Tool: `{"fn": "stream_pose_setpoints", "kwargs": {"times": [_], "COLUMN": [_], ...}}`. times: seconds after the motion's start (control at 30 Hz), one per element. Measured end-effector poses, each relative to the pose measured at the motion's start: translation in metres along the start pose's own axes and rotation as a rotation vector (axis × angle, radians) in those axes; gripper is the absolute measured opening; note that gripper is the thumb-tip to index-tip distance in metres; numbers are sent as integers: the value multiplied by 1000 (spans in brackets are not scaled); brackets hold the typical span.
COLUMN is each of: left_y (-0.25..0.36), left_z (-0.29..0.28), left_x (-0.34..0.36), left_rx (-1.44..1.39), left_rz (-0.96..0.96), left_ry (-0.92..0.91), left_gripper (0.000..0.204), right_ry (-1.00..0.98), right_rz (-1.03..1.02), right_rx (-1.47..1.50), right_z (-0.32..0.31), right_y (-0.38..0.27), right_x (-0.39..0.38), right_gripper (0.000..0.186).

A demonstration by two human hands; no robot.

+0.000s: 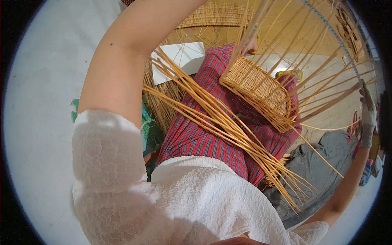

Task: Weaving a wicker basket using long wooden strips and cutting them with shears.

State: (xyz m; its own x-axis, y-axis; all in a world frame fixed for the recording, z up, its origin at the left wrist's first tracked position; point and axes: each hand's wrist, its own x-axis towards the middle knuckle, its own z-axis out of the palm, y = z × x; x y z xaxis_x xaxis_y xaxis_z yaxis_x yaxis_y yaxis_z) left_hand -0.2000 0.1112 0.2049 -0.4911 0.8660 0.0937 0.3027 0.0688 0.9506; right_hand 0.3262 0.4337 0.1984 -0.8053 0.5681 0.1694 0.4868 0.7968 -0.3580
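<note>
My right hand (368,112), in a grey glove, is at the far right with its fingers closed at the end of a thin blue-grey patterned band (335,34). The band curves up past the stakes and leaves the view at the top. My left arm (122,53) reaches up out of the picture, so that hand is hidden. A small woven wicker basket (257,85) rests tilted on my lap over red striped cloth (204,143). Long stakes fan out from its edge toward the top and right. A loose bundle of wicker rods (216,114) lies across my lap.
Behind the rods is a white board (179,61), beside a bundle of thin brown stalks (161,104). A woven mat (214,15) lies at the top. Dark grey cloth (322,159) is at my right, and a green item (151,128) at my left.
</note>
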Motion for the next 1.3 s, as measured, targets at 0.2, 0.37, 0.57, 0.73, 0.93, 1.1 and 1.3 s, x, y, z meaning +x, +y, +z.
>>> {"fn": "stream_pose_setpoints", "kwargs": {"times": [0.2,0.37,0.57,0.73,0.93,1.1,1.3], "left_y": [-2,-6,-10,47,-10,-19,4], "left_z": [7,10,-1,28,-22,4,25], "left_x": [5,6,4,19,-7,16,20], "left_rx": [-79,-94,-56,369,638,132,19], "left_rz": [77,87,102,-292,293,-24,-90], "left_ry": [-167,-151,-138,-51,-138,-119,-46], "left_gripper": [25,23,23,29,47,26,23], "right_ry": [-51,-1,-31,-27,94,125,89], "right_rz": [29,43,143,107,-82,91,30], "right_rx": [-84,-86,-81,47,78,-194,-153], "right_z": [-18,-10,-3,-22,37,21,6], "right_y": [37,44,40,23,-101,-111,-122], "right_x": [-1,-1,15,4,10,0,-10], "right_gripper": [42,38,39,40,50,58,68]}}
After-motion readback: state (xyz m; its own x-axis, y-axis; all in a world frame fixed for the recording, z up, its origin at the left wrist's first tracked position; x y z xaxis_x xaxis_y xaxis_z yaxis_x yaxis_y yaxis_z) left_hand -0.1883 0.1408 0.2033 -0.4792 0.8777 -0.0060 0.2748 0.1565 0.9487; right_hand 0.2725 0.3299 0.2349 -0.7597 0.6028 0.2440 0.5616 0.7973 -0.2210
